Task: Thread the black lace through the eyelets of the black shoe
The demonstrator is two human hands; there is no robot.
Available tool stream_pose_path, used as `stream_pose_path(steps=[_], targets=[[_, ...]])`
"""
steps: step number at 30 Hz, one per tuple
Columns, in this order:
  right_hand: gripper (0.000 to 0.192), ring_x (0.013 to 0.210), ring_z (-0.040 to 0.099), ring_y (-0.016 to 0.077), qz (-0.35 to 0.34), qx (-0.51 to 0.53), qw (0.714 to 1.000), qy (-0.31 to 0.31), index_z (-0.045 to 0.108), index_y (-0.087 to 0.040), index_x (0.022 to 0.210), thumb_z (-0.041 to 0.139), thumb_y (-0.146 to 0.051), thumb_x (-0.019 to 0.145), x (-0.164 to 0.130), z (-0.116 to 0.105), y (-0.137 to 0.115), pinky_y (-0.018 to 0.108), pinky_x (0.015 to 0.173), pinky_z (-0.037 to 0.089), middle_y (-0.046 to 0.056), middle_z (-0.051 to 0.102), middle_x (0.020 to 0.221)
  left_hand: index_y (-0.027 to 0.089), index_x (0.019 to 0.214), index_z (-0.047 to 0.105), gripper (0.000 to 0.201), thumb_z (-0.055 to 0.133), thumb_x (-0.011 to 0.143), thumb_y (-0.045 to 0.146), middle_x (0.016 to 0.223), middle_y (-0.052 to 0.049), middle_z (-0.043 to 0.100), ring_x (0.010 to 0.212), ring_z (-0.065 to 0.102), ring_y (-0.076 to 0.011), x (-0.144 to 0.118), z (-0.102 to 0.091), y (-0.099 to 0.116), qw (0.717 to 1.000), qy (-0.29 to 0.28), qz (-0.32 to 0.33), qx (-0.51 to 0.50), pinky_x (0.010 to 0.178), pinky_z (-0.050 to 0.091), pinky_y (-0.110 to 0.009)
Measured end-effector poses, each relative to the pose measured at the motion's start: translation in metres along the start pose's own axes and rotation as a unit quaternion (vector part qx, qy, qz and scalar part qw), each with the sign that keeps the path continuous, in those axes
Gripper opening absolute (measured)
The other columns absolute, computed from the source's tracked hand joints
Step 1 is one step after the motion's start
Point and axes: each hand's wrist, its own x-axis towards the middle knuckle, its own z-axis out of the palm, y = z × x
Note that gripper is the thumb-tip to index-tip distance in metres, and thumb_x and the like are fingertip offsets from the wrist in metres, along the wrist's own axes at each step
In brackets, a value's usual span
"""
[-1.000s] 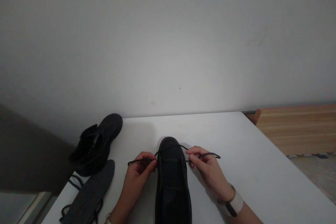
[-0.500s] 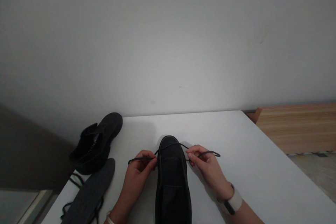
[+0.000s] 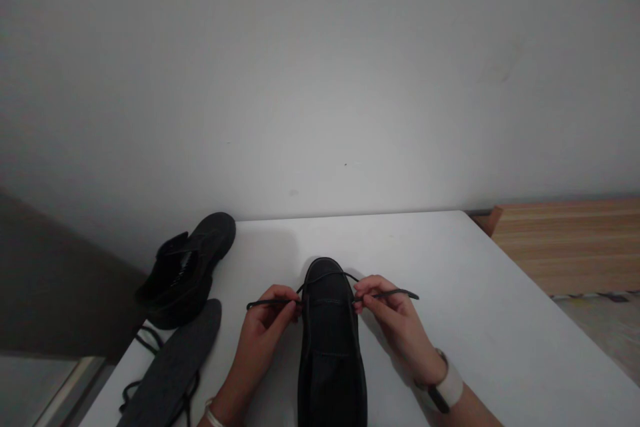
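Observation:
A black shoe [image 3: 327, 330] lies on the white table in front of me, toe pointing away, its near end cut off by the view's lower edge. Across its toe runs a thin black shoelace [image 3: 327, 273]. At the shoe's left side my left hand [image 3: 273, 317] pinches one part of the lace between thumb and fingers, with a length sticking out leftward. My right hand [image 3: 385, 307] pinches the lace at the right side, and another length points out to the right. Both sets of fingertips are close against the shoe's edges.
A second black shoe [image 3: 195, 267] stands at the table's back left. Nearer lies a dark grey insole [image 3: 180, 363] over another black lace [image 3: 131, 390]. Behind the white table [image 3: 480, 320] rises a pale wall [image 3: 345, 93]. A wooden board [image 3: 570, 240] is beyond the right edge.
The right hand's fingertips have shifted slightly in towards the shoe, and the lace in them lies straighter. My left hand has barely moved and keeps its pinch.

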Motion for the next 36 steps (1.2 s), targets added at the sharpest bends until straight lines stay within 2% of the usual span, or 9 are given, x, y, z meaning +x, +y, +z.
stream_pose_path(steps=[9, 16, 24, 28, 31, 36], targets=[[0.025, 0.071, 0.059, 0.0176, -0.015, -0.045, 0.999, 0.004, 0.075, -0.023, 0.088, 0.082, -0.044, 0.076, 0.001, 0.003, 0.000, 0.029, 0.065, 0.045, 0.002, 0.064, 0.077, 0.018, 0.080, 0.072, 0.018, 0.072, 0.078, 0.035, 0.074, -0.003, 0.069, 0.070, 0.064, -0.0190, 0.002, 0.001, 0.001, 1.000, 0.000, -0.010, 0.020, 0.066, 0.051, -0.028], [0.024, 0.076, 0.060, 0.0207, -0.033, -0.091, 0.995, 0.005, 0.075, -0.023, 0.086, 0.084, -0.042, 0.073, 0.002, 0.005, -0.005, 0.032, 0.070, 0.046, 0.004, 0.068, 0.080, 0.021, 0.082, 0.078, 0.011, 0.071, 0.079, 0.029, 0.081, -0.005, 0.073, 0.081, 0.068, -0.0222, 0.004, -0.001, -0.004, 0.998, -0.005, 0.041, 0.049, 0.076, 0.052, -0.031], [0.031, 0.069, 0.060, 0.0166, -0.030, -0.047, 0.998, 0.030, 0.072, -0.024, 0.092, 0.088, -0.037, 0.069, 0.003, 0.006, 0.000, 0.029, 0.062, 0.050, 0.001, 0.065, 0.081, 0.020, 0.085, 0.077, 0.013, 0.072, 0.079, 0.030, 0.085, -0.005, 0.074, 0.083, 0.069, -0.0225, 0.003, 0.001, -0.003, 0.999, -0.003, 0.023, 0.042, 0.077, 0.054, -0.031], [0.027, 0.069, 0.061, 0.0155, -0.033, -0.012, 0.999, 0.007, 0.069, -0.024, 0.099, 0.081, -0.036, 0.079, 0.000, 0.006, 0.003, 0.029, 0.063, 0.052, 0.001, 0.062, 0.084, 0.019, 0.087, 0.070, 0.018, 0.074, 0.078, 0.035, 0.081, -0.003, 0.071, 0.074, 0.067, -0.0194, 0.000, 0.001, -0.004, 0.999, 0.029, 0.007, 0.014, 0.070, 0.055, -0.029], [0.027, 0.073, 0.064, 0.0162, -0.041, 0.019, 0.999, 0.003, 0.066, -0.025, 0.106, 0.076, -0.037, 0.084, -0.002, 0.004, 0.004, 0.030, 0.067, 0.053, 0.001, 0.064, 0.087, 0.018, 0.088, 0.068, 0.021, 0.070, 0.084, 0.038, 0.077, -0.002, 0.069, 0.071, 0.065, -0.0171, -0.002, 0.000, -0.006, 0.999, 0.025, 0.016, -0.009, 0.069, 0.054, -0.027], [0.031, 0.068, 0.062, 0.0152, -0.037, -0.008, 0.999, 0.026, 0.066, -0.024, 0.103, 0.081, -0.037, 0.079, -0.002, 0.006, 0.000, 0.028, 0.063, 0.052, 0.000, 0.064, 0.083, 0.018, 0.084, 0.068, 0.020, 0.068, 0.086, 0.038, 0.076, -0.001, 0.066, 0.071, 0.064, -0.0161, -0.001, -0.001, -0.009, 0.999, 0.017, 0.021, -0.016, 0.069, 0.053, -0.026]])
